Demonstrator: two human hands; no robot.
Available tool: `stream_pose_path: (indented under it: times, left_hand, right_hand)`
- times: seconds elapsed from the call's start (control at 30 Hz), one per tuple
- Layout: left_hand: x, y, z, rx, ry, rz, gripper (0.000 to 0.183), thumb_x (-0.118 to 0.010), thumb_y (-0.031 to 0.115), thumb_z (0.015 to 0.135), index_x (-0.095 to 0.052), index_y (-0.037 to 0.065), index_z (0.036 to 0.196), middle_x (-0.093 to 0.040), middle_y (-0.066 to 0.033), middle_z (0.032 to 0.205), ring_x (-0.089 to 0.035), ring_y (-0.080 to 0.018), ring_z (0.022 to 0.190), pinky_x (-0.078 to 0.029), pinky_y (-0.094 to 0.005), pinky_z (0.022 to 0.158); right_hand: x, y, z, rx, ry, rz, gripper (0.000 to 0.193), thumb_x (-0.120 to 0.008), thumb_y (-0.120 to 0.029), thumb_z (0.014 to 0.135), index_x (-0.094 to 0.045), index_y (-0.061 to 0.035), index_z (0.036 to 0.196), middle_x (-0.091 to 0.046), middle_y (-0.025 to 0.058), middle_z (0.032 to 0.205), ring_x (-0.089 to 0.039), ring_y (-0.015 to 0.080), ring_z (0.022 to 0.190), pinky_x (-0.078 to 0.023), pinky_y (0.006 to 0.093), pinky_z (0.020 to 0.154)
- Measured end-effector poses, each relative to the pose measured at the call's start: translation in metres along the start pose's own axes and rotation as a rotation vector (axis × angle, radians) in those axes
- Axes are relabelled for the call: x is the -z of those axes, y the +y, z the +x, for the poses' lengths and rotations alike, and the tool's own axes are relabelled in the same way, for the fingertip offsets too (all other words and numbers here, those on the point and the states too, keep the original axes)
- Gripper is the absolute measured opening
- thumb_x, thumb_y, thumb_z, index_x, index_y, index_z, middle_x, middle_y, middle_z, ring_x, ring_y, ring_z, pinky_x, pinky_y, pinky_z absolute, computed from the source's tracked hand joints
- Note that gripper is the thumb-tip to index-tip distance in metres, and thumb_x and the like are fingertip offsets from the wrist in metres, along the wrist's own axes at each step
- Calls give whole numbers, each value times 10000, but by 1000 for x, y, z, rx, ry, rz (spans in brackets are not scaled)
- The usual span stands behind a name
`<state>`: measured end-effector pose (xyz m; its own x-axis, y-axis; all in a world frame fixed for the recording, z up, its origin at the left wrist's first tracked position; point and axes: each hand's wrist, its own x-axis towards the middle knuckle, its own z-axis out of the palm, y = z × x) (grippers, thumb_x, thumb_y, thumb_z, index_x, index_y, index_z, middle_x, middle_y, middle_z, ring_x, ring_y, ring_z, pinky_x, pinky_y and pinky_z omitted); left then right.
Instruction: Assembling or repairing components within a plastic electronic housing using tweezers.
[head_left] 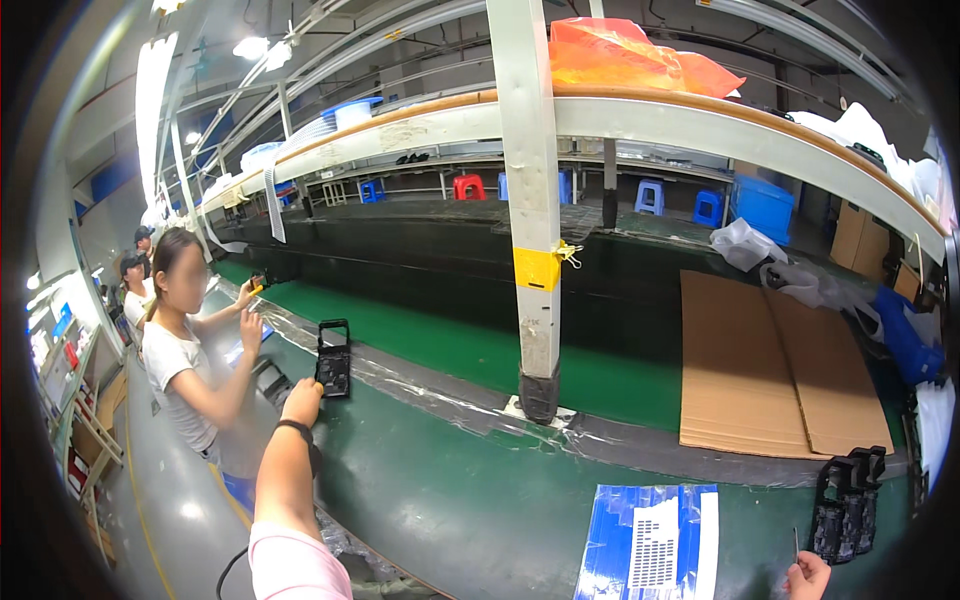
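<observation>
My left hand (303, 402), a dark band on its wrist, reaches out to the left. Its fingers close on the lower corner of a black plastic housing (334, 368) with an open loop at the top, by the bench's far edge. At the lower right my right hand (809, 577) is partly cut off by the picture's edge. It pinches a thin, dark, pointed tool (796, 544) that stands up from the fingers; its exact kind is too small to tell. Beside that hand several similar black housings (845, 510) lie close together on the green bench (450, 490).
A blue sheet with a white label (650, 545) lies before me. Past the bench edge runs a green belt (420, 320) carrying cardboard (745, 370). A white post (533, 200) rises between, under a shelf. At left a co-worker (185, 350) handles parts; another dark housing (272, 382) lies nearby.
</observation>
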<state>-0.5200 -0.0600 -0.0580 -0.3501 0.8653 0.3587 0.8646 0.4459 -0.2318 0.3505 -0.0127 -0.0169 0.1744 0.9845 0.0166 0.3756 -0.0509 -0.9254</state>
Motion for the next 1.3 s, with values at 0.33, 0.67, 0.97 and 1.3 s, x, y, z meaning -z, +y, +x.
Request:
stream_pose_path:
  times: [0.33, 0.67, 0.97, 1.3]
  left_hand:
    - [6, 2, -23, 299, 92, -203, 292, -486, -35, 724, -523, 27, 1007, -516, -205, 1006, -505, -378, 954, -420, -423, 815]
    - [26, 25, -110, 194, 298, -291, 650, -439, -138, 577, -391, -38, 1218, -327, -270, 1309, -340, -403, 1209, -287, -420, 1014]
    - [79, 118, -96, 115, 27, -346, 454, -550, 313, 820, -445, 118, 1216, -424, -175, 1257, -419, -354, 1140, -369, -499, 906]
    - [217, 252, -57, -514, -221, -674, 421, -619, 234, 767, -535, 29, 1125, -560, -163, 1104, -538, -324, 1016, -442, -362, 859]
  right_hand:
    - [-29, 48, 40, 506, 242, -640, 461, -586, 27, 623, -535, -1, 1080, -482, 214, 1098, -471, 319, 1006, -388, 389, 867]
    - [18, -25, 3, 587, -23, -754, 433, -683, -105, 629, -590, -37, 1046, -384, 226, 1257, -345, 396, 1123, -309, 464, 946]
    - [36, -72, -26, 615, -536, -572, 372, -590, -20, 762, -534, -11, 1130, -522, 141, 1144, -482, 266, 1063, -415, 325, 860]
    - [67, -121, -60, 641, -789, -444, 312, -648, -90, 712, -594, -35, 1015, -494, 148, 1203, -443, 315, 1083, -351, 381, 920]
